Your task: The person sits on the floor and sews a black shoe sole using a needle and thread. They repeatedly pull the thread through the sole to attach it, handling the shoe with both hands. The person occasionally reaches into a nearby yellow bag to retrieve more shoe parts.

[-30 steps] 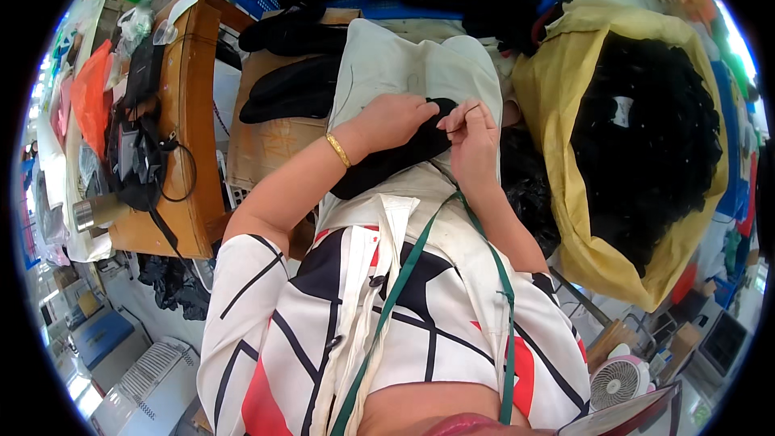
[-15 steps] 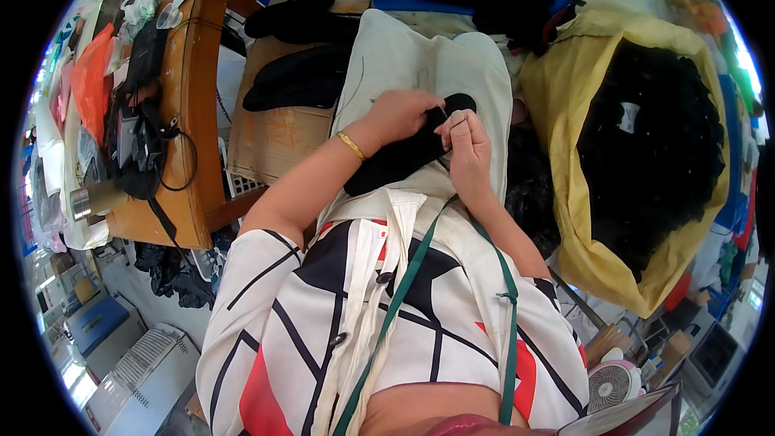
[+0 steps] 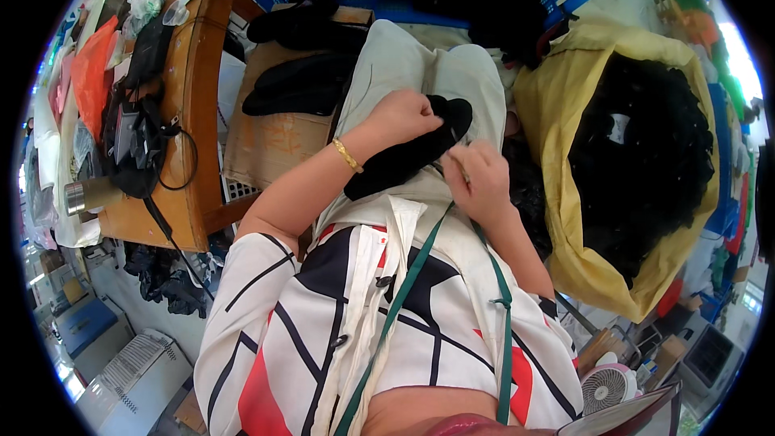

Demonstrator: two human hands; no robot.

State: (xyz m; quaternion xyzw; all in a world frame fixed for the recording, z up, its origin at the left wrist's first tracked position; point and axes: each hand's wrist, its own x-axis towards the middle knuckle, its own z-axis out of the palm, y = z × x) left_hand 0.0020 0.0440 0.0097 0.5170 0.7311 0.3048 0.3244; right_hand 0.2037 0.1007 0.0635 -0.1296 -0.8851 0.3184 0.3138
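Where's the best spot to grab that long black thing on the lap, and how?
Probably the lower-left end of the black piece, coming from the wearer's body side. It slants across the pale lap cloth, and that end looks free: the left hand is over the upper part, the right hand near the right edge.

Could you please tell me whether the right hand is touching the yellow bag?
Apart: the head view shows black plastic in the gap between the right hand and the yellow bag.
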